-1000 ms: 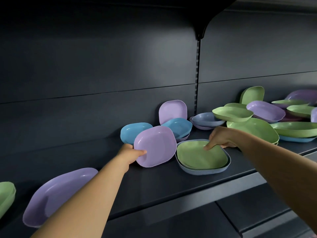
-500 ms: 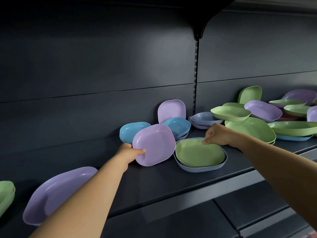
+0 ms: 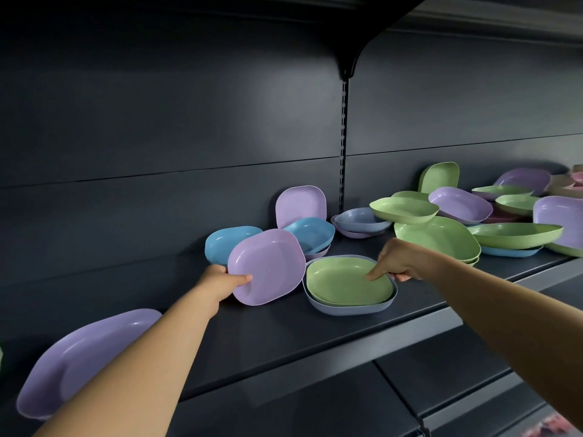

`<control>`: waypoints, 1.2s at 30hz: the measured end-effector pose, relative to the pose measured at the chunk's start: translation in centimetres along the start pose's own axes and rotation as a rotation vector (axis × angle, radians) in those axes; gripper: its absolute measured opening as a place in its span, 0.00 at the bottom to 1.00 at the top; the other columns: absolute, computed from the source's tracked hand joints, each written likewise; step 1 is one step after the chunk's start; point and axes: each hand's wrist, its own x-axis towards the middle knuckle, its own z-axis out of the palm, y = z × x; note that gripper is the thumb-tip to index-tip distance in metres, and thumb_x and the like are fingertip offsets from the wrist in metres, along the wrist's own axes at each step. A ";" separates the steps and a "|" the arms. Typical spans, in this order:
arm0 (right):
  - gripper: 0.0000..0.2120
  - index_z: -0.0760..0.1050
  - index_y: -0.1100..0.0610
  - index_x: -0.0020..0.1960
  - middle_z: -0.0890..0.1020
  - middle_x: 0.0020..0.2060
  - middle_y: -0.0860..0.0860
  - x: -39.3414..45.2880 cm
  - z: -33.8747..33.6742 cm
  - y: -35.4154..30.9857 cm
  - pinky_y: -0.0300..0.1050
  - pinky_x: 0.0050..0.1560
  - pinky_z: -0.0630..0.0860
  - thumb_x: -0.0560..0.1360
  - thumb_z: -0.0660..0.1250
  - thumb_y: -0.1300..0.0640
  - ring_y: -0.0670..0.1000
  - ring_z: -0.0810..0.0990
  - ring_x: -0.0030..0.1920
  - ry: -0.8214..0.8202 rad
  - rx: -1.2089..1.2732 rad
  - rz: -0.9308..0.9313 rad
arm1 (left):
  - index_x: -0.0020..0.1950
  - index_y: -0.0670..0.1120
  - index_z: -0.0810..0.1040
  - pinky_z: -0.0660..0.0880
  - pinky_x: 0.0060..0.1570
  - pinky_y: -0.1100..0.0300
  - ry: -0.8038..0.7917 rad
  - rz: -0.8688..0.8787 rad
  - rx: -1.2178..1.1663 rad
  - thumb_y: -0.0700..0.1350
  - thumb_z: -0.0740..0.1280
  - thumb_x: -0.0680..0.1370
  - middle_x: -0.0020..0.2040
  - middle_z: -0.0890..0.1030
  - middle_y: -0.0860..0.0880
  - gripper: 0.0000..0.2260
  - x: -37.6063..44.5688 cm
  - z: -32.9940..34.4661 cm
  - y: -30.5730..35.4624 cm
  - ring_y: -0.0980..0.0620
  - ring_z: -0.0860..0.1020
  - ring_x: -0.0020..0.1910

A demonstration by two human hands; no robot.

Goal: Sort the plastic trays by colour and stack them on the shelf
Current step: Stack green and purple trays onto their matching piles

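Right hand [image 3: 399,263] now pinches green tray [image 3: 345,283]; dark shelf [image 3: 284,335].

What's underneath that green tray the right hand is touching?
The green tray sits nested inside a grey-blue tray, whose rim shows all round it. The right hand pinches their edge. The grey-blue tray's inside is covered, so anything between them is hidden.

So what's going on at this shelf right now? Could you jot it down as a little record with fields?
left hand: grips tilted lilac tray by its rim
right hand: pinches edge of green tray
green tray sits in: grey-blue tray
shelf: dark, holds the mixed trays
far left: large lilac tray, partly behind forearm
sorting: not finished, colours mixed at right
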 end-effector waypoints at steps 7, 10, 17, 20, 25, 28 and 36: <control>0.21 0.63 0.58 0.26 0.66 0.21 0.54 -0.4 0.0 0.0 0.39 0.26 0.59 0.70 0.72 0.57 0.51 0.61 0.24 0.129 -0.074 -0.126 | 0.56 0.39 0.76 0.70 0.52 0.56 0.006 0.002 -0.014 0.39 0.72 0.73 0.53 0.78 0.45 0.13 -0.1 0.0 0.0 0.46 0.74 0.53; 0.22 0.62 0.58 0.26 0.67 0.23 0.52 -0.8 -0.3 -0.2 0.41 0.27 0.60 0.74 0.67 0.54 0.50 0.64 0.26 0.239 -0.224 -0.169 | 0.57 0.39 0.76 0.69 0.53 0.57 0.005 0.001 -0.019 0.38 0.72 0.73 0.53 0.78 0.45 0.14 -0.2 0.0 0.1 0.47 0.74 0.53; 0.21 0.64 0.56 0.26 0.68 0.27 0.50 -1.5 -0.5 -0.4 0.39 0.27 0.59 0.76 0.65 0.54 0.53 0.68 0.35 0.373 -0.291 -0.255 | 0.60 0.39 0.75 0.71 0.52 0.56 0.056 -0.036 -0.098 0.37 0.71 0.73 0.56 0.78 0.45 0.17 -0.4 0.2 0.7 0.46 0.74 0.52; 0.21 0.64 0.57 0.26 0.68 0.27 0.51 -1.7 -1.0 -1.2 0.41 0.27 0.60 0.76 0.64 0.56 0.52 0.68 0.32 0.425 -0.182 -0.245 | 0.57 0.38 0.75 0.75 0.53 0.52 0.059 -0.085 -0.244 0.35 0.70 0.73 0.58 0.79 0.41 0.13 -0.7 -0.4 1.3 0.43 0.77 0.51; 0.20 0.63 0.58 0.28 0.69 0.30 0.54 -2.9 -2.0 -2.8 0.42 0.29 0.61 0.77 0.63 0.56 0.55 0.69 0.37 0.477 -0.123 -0.250 | 0.51 0.39 0.75 0.75 0.49 0.54 0.074 -0.041 -0.254 0.35 0.69 0.74 0.54 0.79 0.41 0.08 -2.1 -2.7 2.6 0.43 0.78 0.48; 0.21 0.60 0.58 0.27 0.65 0.26 0.52 -4.0 -2.2 -4.5 0.42 0.28 0.58 0.77 0.63 0.57 0.52 0.65 0.30 0.486 -0.087 -0.285 | 0.54 0.37 0.75 0.76 0.49 0.54 0.103 0.011 -0.228 0.37 0.70 0.74 0.54 0.79 0.41 0.11 -3.1 -5.5 3.4 0.43 0.78 0.49; 0.13 0.69 0.59 0.33 0.67 0.29 0.54 -8.6 -0.1 -13.7 0.42 0.29 0.59 0.72 0.68 0.55 0.52 0.63 0.32 0.391 0.074 -0.404 | 0.51 0.39 0.75 0.75 0.50 0.55 0.224 0.097 -0.239 0.35 0.68 0.75 0.53 0.78 0.42 0.06 -6.9 -16.1 3.5 0.44 0.77 0.50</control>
